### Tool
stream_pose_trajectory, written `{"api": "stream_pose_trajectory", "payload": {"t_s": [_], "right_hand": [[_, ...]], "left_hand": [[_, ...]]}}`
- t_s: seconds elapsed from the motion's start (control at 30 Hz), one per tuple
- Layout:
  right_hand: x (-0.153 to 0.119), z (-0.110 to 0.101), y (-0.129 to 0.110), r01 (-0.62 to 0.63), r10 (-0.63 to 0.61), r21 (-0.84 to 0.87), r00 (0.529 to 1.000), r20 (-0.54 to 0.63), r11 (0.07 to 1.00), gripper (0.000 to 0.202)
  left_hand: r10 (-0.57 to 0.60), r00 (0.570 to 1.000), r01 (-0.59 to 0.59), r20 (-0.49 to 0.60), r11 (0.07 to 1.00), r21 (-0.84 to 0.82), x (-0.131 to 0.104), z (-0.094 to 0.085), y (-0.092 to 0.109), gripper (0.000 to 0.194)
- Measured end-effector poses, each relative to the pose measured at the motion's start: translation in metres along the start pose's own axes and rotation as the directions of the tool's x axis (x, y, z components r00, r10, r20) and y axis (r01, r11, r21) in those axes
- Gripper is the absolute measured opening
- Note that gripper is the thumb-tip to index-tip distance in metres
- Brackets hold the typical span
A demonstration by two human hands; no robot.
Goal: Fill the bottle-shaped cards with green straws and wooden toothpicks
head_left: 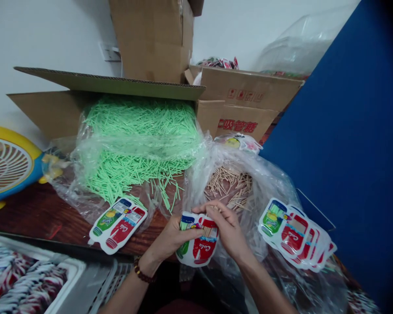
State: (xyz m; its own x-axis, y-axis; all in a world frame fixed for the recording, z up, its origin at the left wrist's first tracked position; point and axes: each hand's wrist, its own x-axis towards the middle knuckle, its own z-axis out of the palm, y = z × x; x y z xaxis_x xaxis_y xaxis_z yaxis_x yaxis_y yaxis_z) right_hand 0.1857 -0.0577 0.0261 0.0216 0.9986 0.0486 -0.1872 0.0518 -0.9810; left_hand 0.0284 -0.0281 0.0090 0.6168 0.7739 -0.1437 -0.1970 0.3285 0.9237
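Note:
My left hand (172,237) is closed around a cola-printed pouch (205,250), thumb across its front. Green sticks show in the pouch's left window and brown sticks in its right one. At the pouch's top right edge, my right hand (227,226) is closed with a few thin brown sticks (215,208) between its fingertips. Just beyond the hands, a pile of loose brown sticks (229,183) lies in clear plastic. A heap of thin green sticks (140,144) spills from a plastic bag to the left. Another pouch (118,224) lies flat left of my left hand.
A stack of pouches (296,235) lies at the right, beside a blue panel (347,152). Cardboard boxes (153,39) stand at the back. A yellow and blue fan (9,163) is on the left. Below it, a white foam box (75,270) holds packed pouches.

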Motion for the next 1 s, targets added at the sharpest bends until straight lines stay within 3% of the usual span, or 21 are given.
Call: {"api": "stream_pose_trajectory", "payload": {"t_s": [0.1, 0.23, 0.33, 0.47, 0.77, 1.0], "right_hand": [[0.001, -0.002, -0.003, 0.011, -0.002, -0.135, 0.998, 0.064, 0.991, 0.019], [0.007, -0.007, -0.010, -0.003, 0.008, -0.117, 0.999, 0.036, 0.993, 0.017], [0.017, -0.013, -0.021, -0.026, 0.046, -0.173, 0.992, 0.115, 0.985, 0.021], [0.024, -0.020, -0.037, 0.064, 0.007, -0.321, 0.977, 0.214, 0.945, 0.021], [0.027, -0.019, -0.043, 0.278, -0.046, -0.634, 0.933, 0.357, 0.721, 0.016], [0.031, -0.019, -0.041, 0.386, -0.177, -0.753, 0.921, 0.347, 0.533, 0.015]], "left_hand": [[0.030, 1.000, -0.030, -0.008, 0.999, 0.029, 0.001, -0.002, 0.002, 0.015], [0.027, 0.999, -0.025, -0.038, 0.997, 0.075, 0.001, -0.009, -0.001, 0.020], [0.025, 0.999, -0.021, -0.049, 0.996, 0.081, 0.000, -0.013, -0.003, 0.020], [0.021, 0.999, -0.019, -0.035, 0.998, 0.061, -0.002, -0.015, -0.003, 0.020], [0.057, 0.998, -0.055, -0.034, 0.995, 0.078, -0.005, -0.018, -0.002, 0.019], [0.076, 0.996, -0.073, -0.046, 0.994, 0.076, -0.003, -0.018, 0.001, 0.015]]}}
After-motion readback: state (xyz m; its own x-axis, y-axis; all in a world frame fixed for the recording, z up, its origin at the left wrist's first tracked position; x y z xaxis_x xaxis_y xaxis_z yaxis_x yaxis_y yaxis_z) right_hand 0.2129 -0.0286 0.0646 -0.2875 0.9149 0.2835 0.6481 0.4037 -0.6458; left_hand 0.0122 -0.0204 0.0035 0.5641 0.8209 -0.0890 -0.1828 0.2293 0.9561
